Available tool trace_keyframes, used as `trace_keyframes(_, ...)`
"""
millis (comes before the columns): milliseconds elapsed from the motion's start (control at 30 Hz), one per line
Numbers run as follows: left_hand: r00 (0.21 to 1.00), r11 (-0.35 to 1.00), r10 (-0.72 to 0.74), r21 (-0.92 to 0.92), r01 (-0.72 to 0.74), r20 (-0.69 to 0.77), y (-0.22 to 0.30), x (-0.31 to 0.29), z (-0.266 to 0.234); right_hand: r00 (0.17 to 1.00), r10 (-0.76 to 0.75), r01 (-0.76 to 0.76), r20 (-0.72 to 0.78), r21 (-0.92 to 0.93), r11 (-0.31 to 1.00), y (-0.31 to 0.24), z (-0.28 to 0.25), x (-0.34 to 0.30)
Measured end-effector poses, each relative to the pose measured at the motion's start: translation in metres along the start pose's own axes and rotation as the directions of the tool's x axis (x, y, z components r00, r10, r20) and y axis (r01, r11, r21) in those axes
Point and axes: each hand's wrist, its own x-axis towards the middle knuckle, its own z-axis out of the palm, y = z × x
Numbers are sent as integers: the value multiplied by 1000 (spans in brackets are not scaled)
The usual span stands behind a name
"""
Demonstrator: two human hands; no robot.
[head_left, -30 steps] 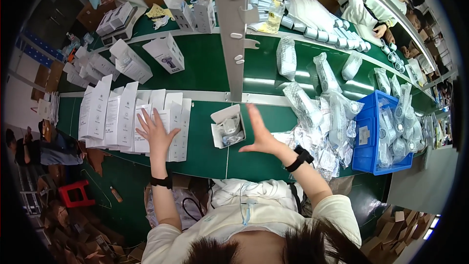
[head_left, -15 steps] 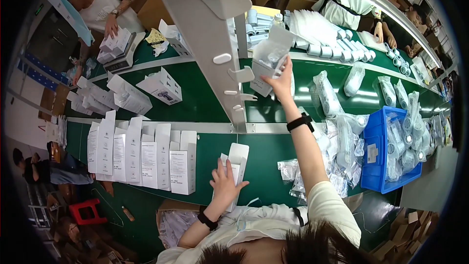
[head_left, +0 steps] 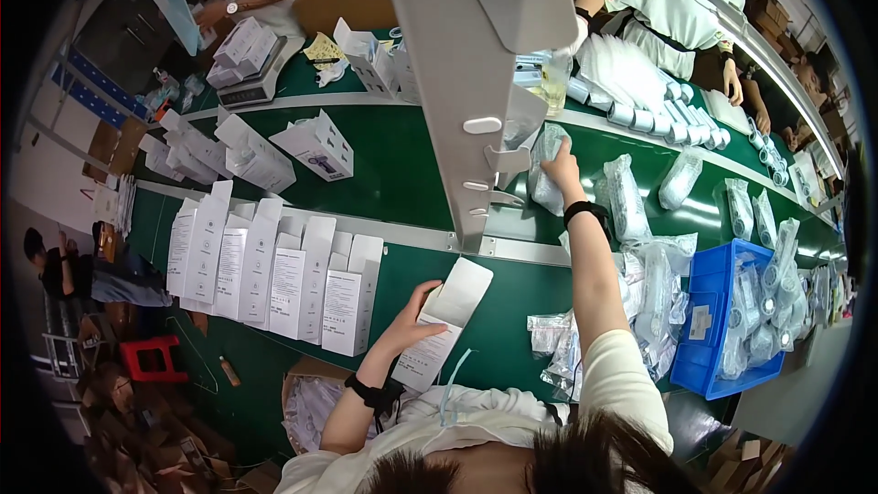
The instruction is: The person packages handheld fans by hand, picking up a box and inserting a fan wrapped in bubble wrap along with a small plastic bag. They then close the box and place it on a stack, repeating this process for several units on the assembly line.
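Observation:
Close to my body, a tall white carton (head_left: 426, 355) with its top flap up leans in my left hand (head_left: 409, 318), the fingers wrapped round its upper side. My right hand (head_left: 562, 170) reaches across to the far bench and grips a bubble-wrapped package (head_left: 546, 187); what is inside the wrap I cannot make out. Just behind that package, another open carton (head_left: 522, 117) is partly hidden by the grey metal post (head_left: 457, 64). Several printed white cartons (head_left: 343, 311) with raised flaps stand in a row to the left of my left hand.
A blue bin (head_left: 692, 357) of wrapped items stands on the right, beside a heap of clear plastic bags (head_left: 655, 297). More wrapped packages (head_left: 626, 198) lie on the far green bench. Two people work across the bench, one near a scale (head_left: 261, 82).
My right hand has let go of the open carton, which now stands behind the post, and has taken hold of a wrapped package. The carton in my left hand has tilted. My view has shifted left.

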Motion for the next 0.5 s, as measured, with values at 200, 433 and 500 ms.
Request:
trace_keyframes(200, 892, 819, 450, 412, -399, -32, 49, -8, 27, 970, -237, -40, 54, 997, 63, 23, -85, -98)
trace_keyframes(433, 718, 590, 692, 632, -503, -75, 17, 39, 82, 982, 107, 174, -158, 971, -165, -37, -109, -269)
trace_keyframes(500, 718, 713, 651, 524, -467, -246, 9, 38, 94, 858, 59, 465, -510, 820, 334, -41, -79, -276)
